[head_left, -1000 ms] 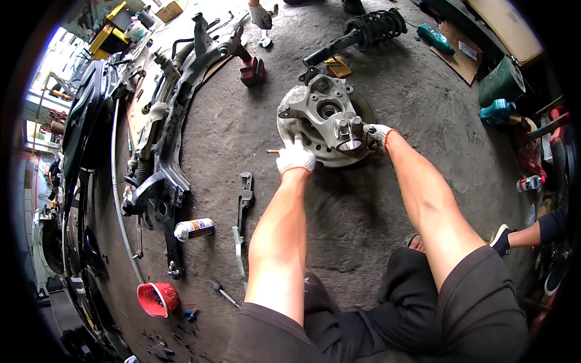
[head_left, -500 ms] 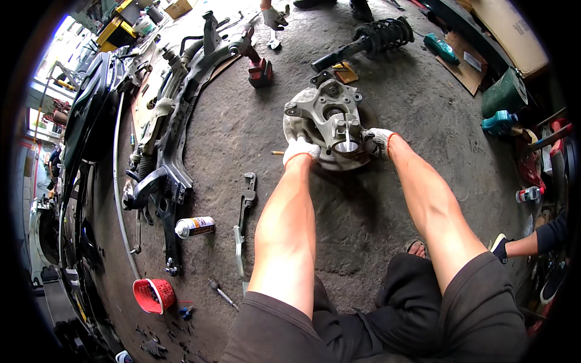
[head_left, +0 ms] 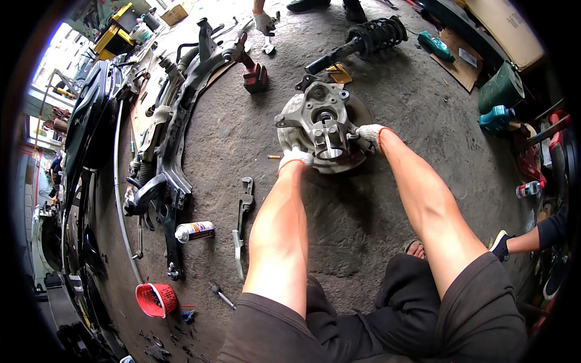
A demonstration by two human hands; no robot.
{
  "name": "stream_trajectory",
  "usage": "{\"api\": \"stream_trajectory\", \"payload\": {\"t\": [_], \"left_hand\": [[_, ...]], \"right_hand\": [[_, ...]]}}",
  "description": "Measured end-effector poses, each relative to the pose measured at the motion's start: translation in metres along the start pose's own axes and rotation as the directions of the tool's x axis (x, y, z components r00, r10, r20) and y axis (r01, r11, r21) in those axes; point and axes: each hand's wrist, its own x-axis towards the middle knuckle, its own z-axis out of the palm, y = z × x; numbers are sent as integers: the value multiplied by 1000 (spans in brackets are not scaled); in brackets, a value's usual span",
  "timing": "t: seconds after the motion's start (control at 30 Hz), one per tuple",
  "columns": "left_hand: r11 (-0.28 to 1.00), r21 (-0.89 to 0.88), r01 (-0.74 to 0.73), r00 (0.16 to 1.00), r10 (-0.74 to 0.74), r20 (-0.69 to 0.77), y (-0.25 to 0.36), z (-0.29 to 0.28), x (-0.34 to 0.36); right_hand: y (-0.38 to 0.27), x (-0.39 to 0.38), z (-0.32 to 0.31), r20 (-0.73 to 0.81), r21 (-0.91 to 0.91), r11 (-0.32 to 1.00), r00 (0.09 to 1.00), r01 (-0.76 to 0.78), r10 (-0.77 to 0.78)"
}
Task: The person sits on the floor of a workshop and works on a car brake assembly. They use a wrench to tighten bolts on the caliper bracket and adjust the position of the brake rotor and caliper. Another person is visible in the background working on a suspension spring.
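Note:
A grey steering knuckle (head_left: 325, 113) with a brake disc (head_left: 361, 113) beneath it is in front of me on the floor. Both my hands wear whitish gloves with orange cuffs. At the assembly's near left edge, my left hand (head_left: 296, 158) is closed on it, the fingertips partly hidden against the metal. My right hand (head_left: 370, 134) grips its right side, fingers curled beside the caliper bracket area. Beyond the assembly lies a strut with a black coil spring (head_left: 376, 37), a small yellow box (head_left: 339, 74) next to it.
Left lies a long subframe (head_left: 181, 115), with a red cordless impact wrench (head_left: 255, 78) beside it. Nearer are a pipe wrench (head_left: 244, 206), a spray can (head_left: 195, 231) and a red basket (head_left: 155, 300). Another person's gloved hand (head_left: 264, 23) is at the top; a foot (head_left: 501, 245) at right.
The knuckle assembly has shifted slightly left and turned a little, with both my hands still on it. The view has moved slightly. The other person's gloved hand has shifted a little.

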Motion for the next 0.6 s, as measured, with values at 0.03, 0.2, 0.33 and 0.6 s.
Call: {"api": "stream_trajectory", "payload": {"t": [0.03,0.2,0.33,0.6], "left_hand": [[997,-49,67,994,-62,88,14,-11,-12],[990,68,124,947,-138,291,-5,-39,-25],[993,115,31,984,-50,169,-6,-29,-20],[997,38,67,983,-72,169,4,-25,-18]], "right_hand": [[6,5,-6,12,22,999,1000,27,-27],[-28,-7,11,-73,46,998,997,-32,35],[-32,-27,11,-106,86,994,992,-63,72],[12,31,-10,-11,675,736,997,-46,73]]}}
